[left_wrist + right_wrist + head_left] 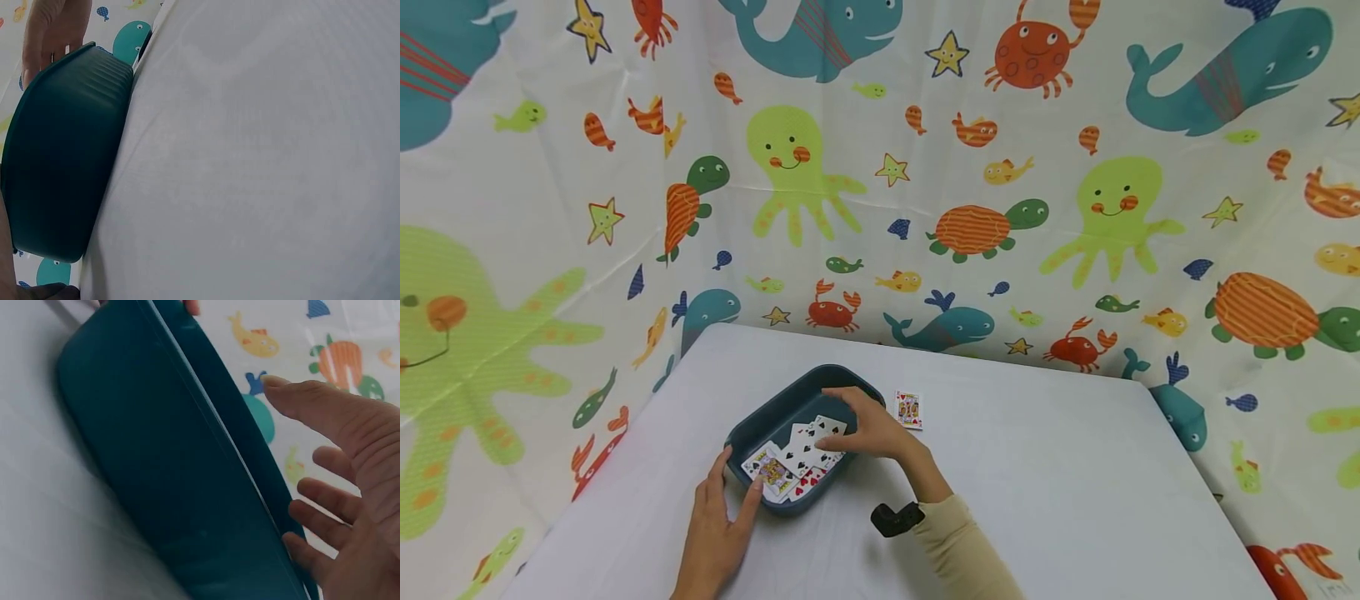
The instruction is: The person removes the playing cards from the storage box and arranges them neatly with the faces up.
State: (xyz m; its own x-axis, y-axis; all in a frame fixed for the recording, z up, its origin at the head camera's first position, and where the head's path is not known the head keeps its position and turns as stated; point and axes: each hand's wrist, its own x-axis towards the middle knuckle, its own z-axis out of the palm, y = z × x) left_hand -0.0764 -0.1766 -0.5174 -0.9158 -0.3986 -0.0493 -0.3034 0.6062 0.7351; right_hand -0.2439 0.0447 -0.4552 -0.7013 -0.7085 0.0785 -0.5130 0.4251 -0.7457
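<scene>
A dark teal plastic basin [765, 421] stands on the table with several playing cards [801, 446] lying loosely inside it. Spades and hearts face up, and a face card [777, 472] overlaps others at the near end. My left hand [718, 525] grips the basin's near left corner, thumb and fingers at the rim. Above the basin's right side, my right hand [868, 425] has thumb and fingers spread apart with nothing between them. The right wrist view shows its thumb [306, 403] over the rim, clear of the cards.
One face card [908, 410] lies face up on the white table [1060, 483], just right of the basin. A curtain [880, 167] with printed sea animals hangs behind the table. A black wrist camera [897, 519] sits at my right sleeve.
</scene>
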